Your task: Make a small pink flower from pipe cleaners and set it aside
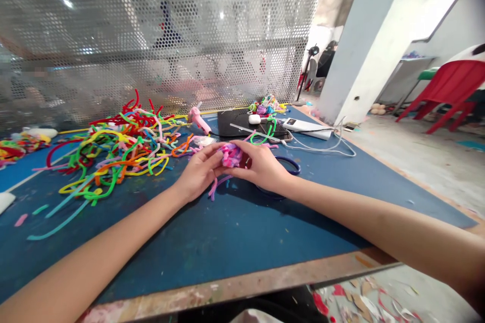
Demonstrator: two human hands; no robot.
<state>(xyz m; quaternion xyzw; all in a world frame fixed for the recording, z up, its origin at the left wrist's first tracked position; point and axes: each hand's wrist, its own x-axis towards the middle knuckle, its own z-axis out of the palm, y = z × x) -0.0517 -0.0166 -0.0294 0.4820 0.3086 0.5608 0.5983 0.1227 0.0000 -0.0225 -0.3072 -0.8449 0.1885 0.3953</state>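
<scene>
Both hands hold a small bundle of twisted pink and purple pipe cleaners (232, 155) above the middle of the blue table. My left hand (200, 169) pinches it from the left with bent fingers. From the right, my right hand (265, 165) curls round it, thumb below and fingers above. Loose pink and purple ends (213, 189) hang under the bundle. A dark blue loop (290, 165), perhaps a scissor handle, lies partly hidden behind my right wrist. The fingers cover part of the bundle.
A tangled heap of coloured pipe cleaners (125, 146) lies left. Behind my hands are a pink glue gun (199, 120), a black pad (231, 120), a white earbud case (254, 119) and a white power bank (308, 127) with a cable. Perforated metal (151, 35) borders the back.
</scene>
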